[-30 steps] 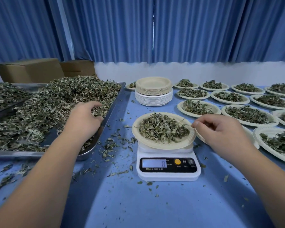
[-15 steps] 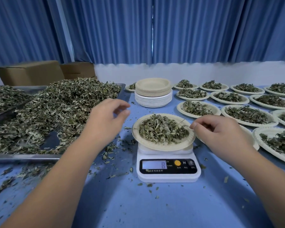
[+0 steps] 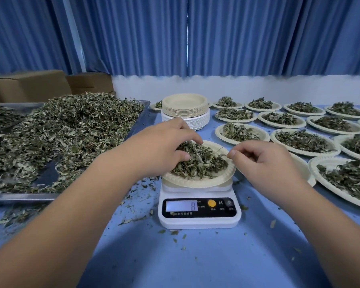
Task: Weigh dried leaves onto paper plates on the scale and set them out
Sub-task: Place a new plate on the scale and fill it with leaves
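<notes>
- The tray (image 3: 19,197) on the worktop's (image 3: 195,262) left edge is heaped with leaves (image 3: 71,132) up to its rim, and scraps lie beside it. We judge that a brisk reach across it would drag more over the side.
- Our left hand (image 3: 164,142) is bent over the plate (image 3: 197,181), with thumb and fingers pinching leaves at the top of the heap (image 3: 202,163). If it leans on the heap, the weight will read false. If it lets go from too high, light bits could drift past the rim.
- The scale (image 3: 197,222) sits mid-worktop, towards the near edge, and carries the plate. Its display (image 3: 182,205) seems to show a single 8. With both hands at the plate, we would not trust that figure until they are clear.
- The plate overhangs the scale all round. A press on one side could tilt it and spill the heap.
- Our right hand (image 3: 264,161) is curled, with thumb and forefinger pinching what looks like a thin stalk (image 3: 220,150) at the plate's right rim. A sharp tug could pull tangled leaves out with it, or slide the plate off centre.
- Filled plates (image 3: 299,142) crowd the right edge up to the far right corner, and one lies just beside the right hand. A careless wrist or elbow could clip a rim and scatter a portion that is already weighed. We also see little room to set this plate down.
</notes>
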### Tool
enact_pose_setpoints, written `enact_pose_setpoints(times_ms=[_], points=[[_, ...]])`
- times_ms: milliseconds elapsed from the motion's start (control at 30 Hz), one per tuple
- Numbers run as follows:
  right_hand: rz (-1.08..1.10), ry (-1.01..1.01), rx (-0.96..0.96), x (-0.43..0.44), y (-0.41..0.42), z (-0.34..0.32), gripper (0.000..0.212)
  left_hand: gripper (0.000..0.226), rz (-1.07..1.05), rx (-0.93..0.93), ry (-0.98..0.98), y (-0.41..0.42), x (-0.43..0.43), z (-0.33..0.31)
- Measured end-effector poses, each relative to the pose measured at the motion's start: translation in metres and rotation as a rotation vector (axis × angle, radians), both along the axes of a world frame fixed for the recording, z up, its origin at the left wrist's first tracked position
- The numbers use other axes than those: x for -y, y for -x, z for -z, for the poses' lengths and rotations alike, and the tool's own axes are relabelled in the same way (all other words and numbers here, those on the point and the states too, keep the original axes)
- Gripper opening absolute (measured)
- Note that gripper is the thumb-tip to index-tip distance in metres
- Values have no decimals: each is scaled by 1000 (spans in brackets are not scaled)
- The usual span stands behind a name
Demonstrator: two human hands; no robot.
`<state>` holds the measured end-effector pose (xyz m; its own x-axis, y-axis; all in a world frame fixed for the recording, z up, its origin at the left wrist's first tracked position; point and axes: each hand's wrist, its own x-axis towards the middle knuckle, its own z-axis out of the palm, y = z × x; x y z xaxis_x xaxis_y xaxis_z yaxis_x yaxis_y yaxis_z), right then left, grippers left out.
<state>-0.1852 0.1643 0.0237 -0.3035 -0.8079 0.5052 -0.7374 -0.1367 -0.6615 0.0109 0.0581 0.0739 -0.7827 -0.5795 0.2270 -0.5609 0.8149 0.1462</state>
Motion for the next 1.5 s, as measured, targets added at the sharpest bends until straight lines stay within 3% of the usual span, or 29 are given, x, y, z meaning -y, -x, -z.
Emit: enact_pose_setpoints(times_ms=[167, 267, 600, 833, 1133, 1400, 1500], points=[[9, 4, -26, 0, 0, -1, 20, 31, -3, 103, -2, 9, 2, 0], [6, 10, -27, 0, 0, 0, 20, 21, 5, 65, 29, 12, 3, 0], [-1, 14, -12, 0, 1, -1, 21, 13, 66, -418, 18, 5, 2, 3], [0, 12, -11, -1, 0, -1, 22, 8, -70, -613, 5, 1, 5, 21], [20, 7, -2, -2, 0, -2, 21, 30, -97, -907, -307, 4, -5, 28], [33, -7, 22, -2, 0, -2, 21, 24, -46, -1221, -612, 3, -3, 24], [40, -16, 21, -2, 0, -1, 21, 24, -53, -1292, -621, -1, 4, 23]])
